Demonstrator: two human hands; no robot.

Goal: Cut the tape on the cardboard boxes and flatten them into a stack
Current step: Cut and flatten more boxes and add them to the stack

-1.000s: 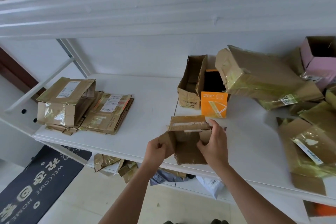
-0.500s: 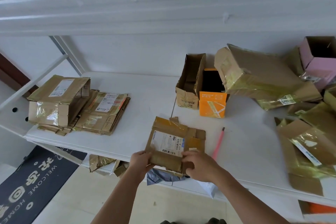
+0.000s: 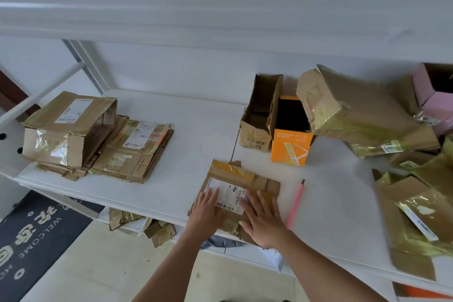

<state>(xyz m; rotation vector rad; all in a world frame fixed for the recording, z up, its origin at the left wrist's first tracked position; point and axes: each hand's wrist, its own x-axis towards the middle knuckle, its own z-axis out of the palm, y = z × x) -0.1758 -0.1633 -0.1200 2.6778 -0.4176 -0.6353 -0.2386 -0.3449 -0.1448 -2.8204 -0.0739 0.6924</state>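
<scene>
Now, the flattened box is the landmark; every place below is given from it.

Flattened box: the flattened box lies on the white counter at its near edge, label side up, with its near end hanging slightly over the edge.
Left hand: the left hand lies flat on the box's near-left part, fingers straight and pressing down, gripping nothing.
Right hand: the right hand lies flat on the box's near-right part, fingers spread and straight, likewise pressing, not gripping.
Stack: the stack of flattened cardboard sits well apart to the left of the box and a little farther back on the same counter.
Key relation: the stack lies to the left, so the left hand is the nearer one; the box's long axis runs roughly away from the person, tilted slightly.
Cutter: a pink cutter lies just to the right of the box, beside the right hand, untouched.
Uncut boxes: an open brown box and an orange box stand behind the box to the right; more taped boxes lie farther right.
Judgement: the box looks pressed flat, so a slide or carry leftward to the stack seems due.
</scene>
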